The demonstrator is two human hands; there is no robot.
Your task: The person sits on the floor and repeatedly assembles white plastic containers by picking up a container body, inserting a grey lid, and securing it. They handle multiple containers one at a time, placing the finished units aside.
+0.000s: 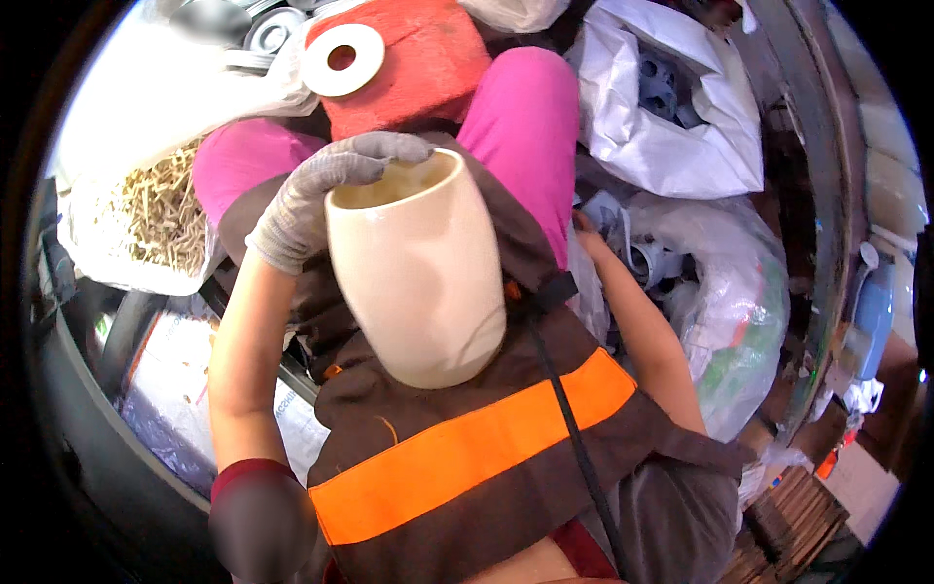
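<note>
Gripping barrel-shaped cream ceramic vase [418, 282] over brown cloth apron [467, 516] with grey-gloved left hand [316, 195]. Reaching bare right hand [589, 238] past pink-trousered leg [525, 122] beside grey plastic parts [658, 261]; cannot tell its grip. Facing red block [428, 83].

Workshop, by the looks. Brown work apron [457, 404] worn. Relative to red block [428, 78]: open white sack [628, 141] of grey parts [659, 88] right, clear plastic bag [735, 287] lower right, grey round pieces [275, 32] upper left, white bag [122, 265] of tan strips [165, 209] lower left.
</note>
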